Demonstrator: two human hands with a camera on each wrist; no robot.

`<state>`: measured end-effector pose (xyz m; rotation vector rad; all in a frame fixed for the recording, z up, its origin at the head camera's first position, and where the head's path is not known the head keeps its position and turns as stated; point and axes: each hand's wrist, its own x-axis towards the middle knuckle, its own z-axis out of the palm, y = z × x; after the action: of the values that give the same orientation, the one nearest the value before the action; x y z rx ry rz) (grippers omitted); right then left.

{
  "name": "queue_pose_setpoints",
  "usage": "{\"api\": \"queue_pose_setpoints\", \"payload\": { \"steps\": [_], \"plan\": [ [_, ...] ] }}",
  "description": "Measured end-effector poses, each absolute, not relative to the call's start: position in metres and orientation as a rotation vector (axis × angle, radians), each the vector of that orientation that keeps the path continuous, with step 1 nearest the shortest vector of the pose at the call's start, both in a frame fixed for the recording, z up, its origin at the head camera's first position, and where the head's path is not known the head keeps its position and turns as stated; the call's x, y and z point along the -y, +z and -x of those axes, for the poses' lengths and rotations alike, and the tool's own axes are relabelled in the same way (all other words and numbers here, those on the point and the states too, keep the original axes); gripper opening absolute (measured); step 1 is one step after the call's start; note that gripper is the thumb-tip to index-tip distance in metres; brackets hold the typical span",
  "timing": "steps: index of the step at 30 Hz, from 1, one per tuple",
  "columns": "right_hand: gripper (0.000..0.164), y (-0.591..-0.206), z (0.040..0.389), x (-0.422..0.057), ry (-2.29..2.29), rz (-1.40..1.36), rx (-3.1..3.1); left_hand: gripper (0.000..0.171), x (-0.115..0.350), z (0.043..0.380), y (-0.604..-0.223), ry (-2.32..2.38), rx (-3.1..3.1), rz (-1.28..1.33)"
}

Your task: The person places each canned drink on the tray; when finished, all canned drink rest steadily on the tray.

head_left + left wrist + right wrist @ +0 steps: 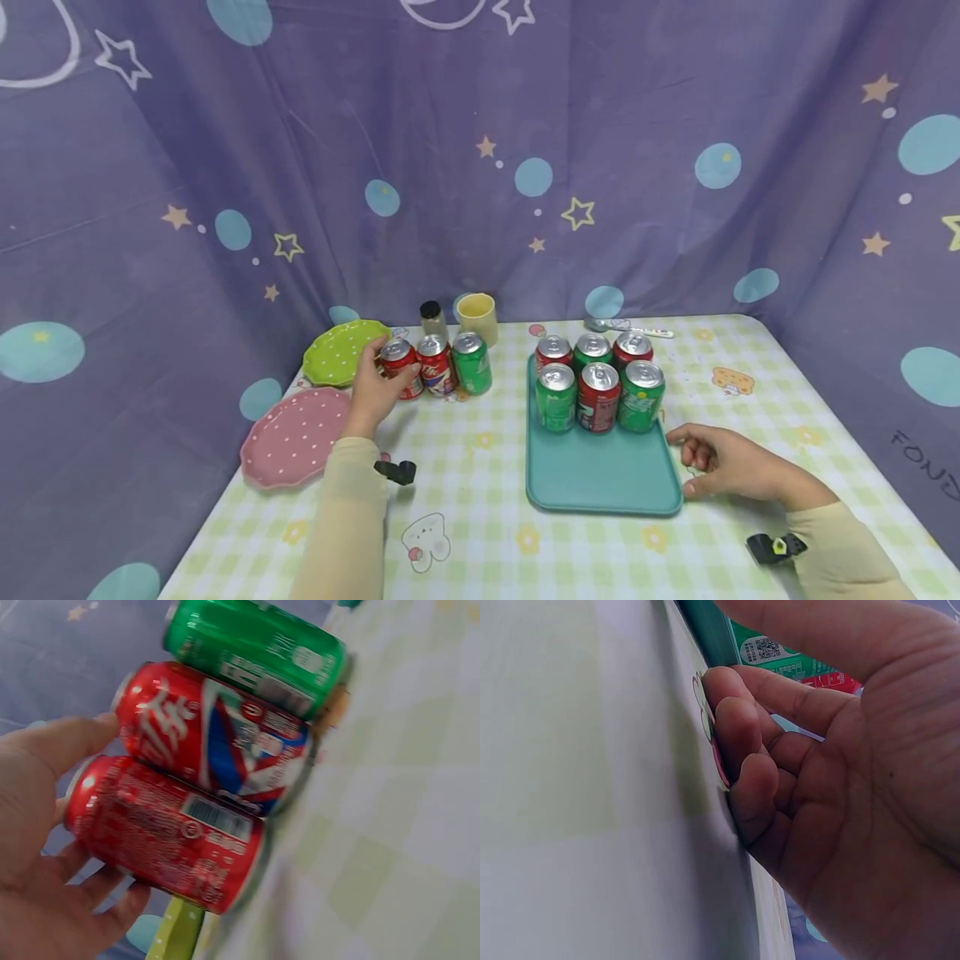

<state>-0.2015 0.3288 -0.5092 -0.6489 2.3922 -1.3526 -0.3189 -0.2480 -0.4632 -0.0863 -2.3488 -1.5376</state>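
Note:
My left hand is around the leftmost red can, its thumb near the middle can's rim in the left wrist view. Beside that can stand a patterned red can and a green can, in a row. My right hand rests on the tablecloth by the right edge of the teal tray. Index finger and thumb reach the tray's side; the other fingers are loosely curled with nothing in them. Several upright red and green cans stand in two rows on the tray's far half.
Left of the cans lie a green plate and a pink dotted plate. A dark-capped jar and a yellow cup stand behind the row. Past the tray lies a spoon. A purple curtain hangs behind the table.

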Motion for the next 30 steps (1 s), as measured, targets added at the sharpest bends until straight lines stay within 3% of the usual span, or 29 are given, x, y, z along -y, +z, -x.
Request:
{"api": "queue_pose_setpoints", "payload": {
  "steps": [10,18,30],
  "plan": [
    [0.071,-0.51,0.201,-0.329,-1.345,0.641,-2.399,0.085,0.249,0.327,-0.49,-1.462,2.437,-0.072],
    [0.072,-0.509,0.201,-0.328,-1.336,0.633,-2.402,0.081,0.252,0.327,-0.494,-1.526,2.277,-0.135],
    [0.071,-0.512,0.204,-0.33,-1.325,0.628,-2.411,0.074,0.251,0.301,-0.421,-1.457,1.949,-0.016]
  ]
}}
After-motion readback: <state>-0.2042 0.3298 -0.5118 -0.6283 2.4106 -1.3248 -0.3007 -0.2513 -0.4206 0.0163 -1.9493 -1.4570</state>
